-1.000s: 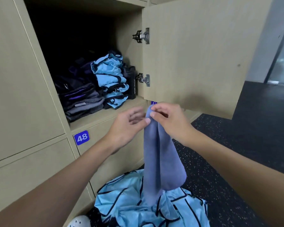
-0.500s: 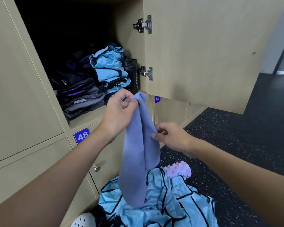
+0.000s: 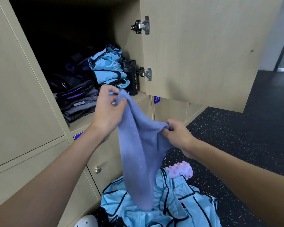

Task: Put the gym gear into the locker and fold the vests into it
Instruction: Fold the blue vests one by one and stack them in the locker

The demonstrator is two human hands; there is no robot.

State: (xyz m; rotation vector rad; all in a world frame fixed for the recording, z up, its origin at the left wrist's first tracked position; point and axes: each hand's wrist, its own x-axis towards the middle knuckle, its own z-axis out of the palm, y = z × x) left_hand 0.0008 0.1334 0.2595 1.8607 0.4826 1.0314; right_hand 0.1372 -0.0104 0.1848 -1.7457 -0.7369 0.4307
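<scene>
A purple-blue towel [image 3: 138,154] hangs in front of the open locker [image 3: 82,123]. My left hand [image 3: 107,108] pinches its top corner near the locker shelf. My right hand [image 3: 179,133] grips a fold of its edge lower and to the right, so the cloth spreads between them. Its lower end drapes onto a heap of light-blue vests with black trim [image 3: 162,205] on the floor. Inside the locker sit folded light-blue vests [image 3: 108,68], a stack of dark folded clothes [image 3: 77,100] and a black sport bottle [image 3: 132,76].
The locker door [image 3: 203,46] stands open to the right above my hands. A pink ridged foam roller [image 3: 181,171] lies on the dark speckled floor [image 3: 236,145] behind the heap. Shut lockers with a brass knob [image 3: 97,169] lie below. A white shoe [image 3: 86,222] shows at the bottom.
My hands have parted: the left lifted the towel's corner toward the shelf, while the right slid down and took hold of the edge, spreading the cloth.
</scene>
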